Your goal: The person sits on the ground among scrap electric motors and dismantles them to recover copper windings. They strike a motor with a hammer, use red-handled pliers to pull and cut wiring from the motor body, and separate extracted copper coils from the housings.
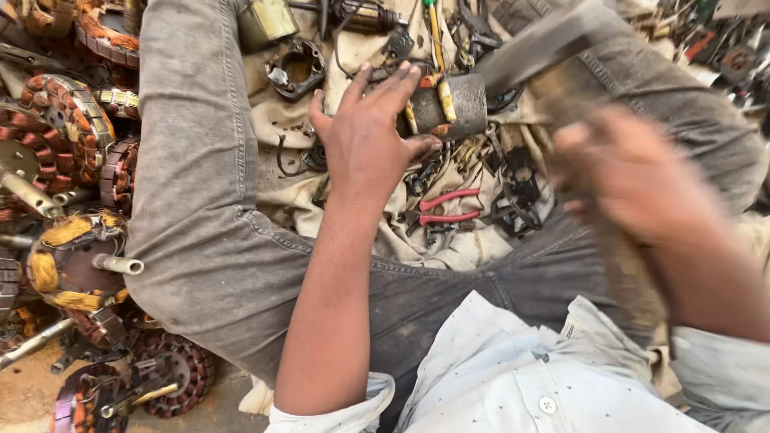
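While the left hand [370, 138] steadies it, the motor core [446, 108] looks grimy.

Left hand [370, 136] steadies metal cylinder [449, 108]; blurred right hand [634, 176] grips hammer [553, 48].

My right hand [634, 180] is smeared by motion, so I cannot tell how its fingers sit on the hammer [561, 48]; the hammer's handle blurs into the hand and its lower end is lost against my trouser leg. My left hand [369, 136] covers the near side of the motor part [453, 104], and I cannot make out what lies under the palm. The pliers [449, 207] show only red handles; their jaws are buried in clutter. The stators [64, 136] at the left run off the edge, as does the heap of small metal bits [714, 40] top right, too small to tell apart.
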### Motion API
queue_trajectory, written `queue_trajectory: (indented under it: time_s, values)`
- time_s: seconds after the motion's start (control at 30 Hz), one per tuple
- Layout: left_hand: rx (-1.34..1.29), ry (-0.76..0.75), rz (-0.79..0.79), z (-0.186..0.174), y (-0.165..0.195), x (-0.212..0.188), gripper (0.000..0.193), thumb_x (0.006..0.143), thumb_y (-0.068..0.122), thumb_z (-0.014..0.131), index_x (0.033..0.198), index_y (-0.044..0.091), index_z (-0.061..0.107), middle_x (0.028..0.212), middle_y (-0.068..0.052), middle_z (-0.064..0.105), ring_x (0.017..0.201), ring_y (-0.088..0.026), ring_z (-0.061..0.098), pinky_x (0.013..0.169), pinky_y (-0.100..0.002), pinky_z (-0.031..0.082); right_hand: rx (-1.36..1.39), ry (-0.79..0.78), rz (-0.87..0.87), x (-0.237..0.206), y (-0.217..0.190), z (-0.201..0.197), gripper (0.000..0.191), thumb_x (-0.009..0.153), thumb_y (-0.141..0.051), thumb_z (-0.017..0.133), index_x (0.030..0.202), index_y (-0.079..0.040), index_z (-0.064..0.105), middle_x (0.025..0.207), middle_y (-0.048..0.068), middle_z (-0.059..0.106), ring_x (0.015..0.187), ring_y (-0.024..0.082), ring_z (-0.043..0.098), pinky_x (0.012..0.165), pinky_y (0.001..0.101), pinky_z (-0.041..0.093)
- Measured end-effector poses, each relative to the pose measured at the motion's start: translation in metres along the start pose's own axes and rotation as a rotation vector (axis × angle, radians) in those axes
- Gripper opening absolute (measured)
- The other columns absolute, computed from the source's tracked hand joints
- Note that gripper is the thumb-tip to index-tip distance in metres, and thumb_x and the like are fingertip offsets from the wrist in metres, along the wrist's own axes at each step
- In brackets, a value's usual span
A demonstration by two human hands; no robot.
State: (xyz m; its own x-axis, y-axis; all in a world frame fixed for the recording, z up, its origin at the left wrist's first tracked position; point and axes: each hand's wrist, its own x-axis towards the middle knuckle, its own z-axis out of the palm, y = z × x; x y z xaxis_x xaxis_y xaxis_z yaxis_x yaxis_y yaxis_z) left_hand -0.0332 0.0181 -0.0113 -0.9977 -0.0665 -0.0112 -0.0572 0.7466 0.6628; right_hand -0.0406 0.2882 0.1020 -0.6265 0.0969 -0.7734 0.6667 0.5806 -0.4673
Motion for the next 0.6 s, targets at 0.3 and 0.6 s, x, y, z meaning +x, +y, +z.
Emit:
queue_trajectory:
  time_s: [0.3,0.6]
  values:
    - [-0.007,0.017,-0.004,0.011,-0.006,-0.004,0.088,0.057,0.046,0.096,0.136,0.026,0.064,0.133,0.006,0.068,0.138,-0.025,0.047,0.109,-0.072,0.017,0.738,-0.264,-0.913,-0.037,-0.006,-0.003,0.021,0.108,-0.021,0.052,0.122,-0.007,0.06,0.099,0.02,0.064,0.078,0.029,0.06,0.067,0.0419,0.051]
    - [-0.002,-0.041,-0.018,-0.003,0.004,0.002,0.086,0.052,0.049,0.095,0.131,0.031,0.068,0.134,0.008,0.067,0.14,-0.025,0.042,0.109,-0.077,0.009,0.049,0.036,-0.264,0.0,-0.003,-0.032,0.022,0.106,-0.02,0.055,0.121,-0.005,0.061,0.094,0.02,0.066,0.069,0.026,0.06,0.058,0.0388,0.05]
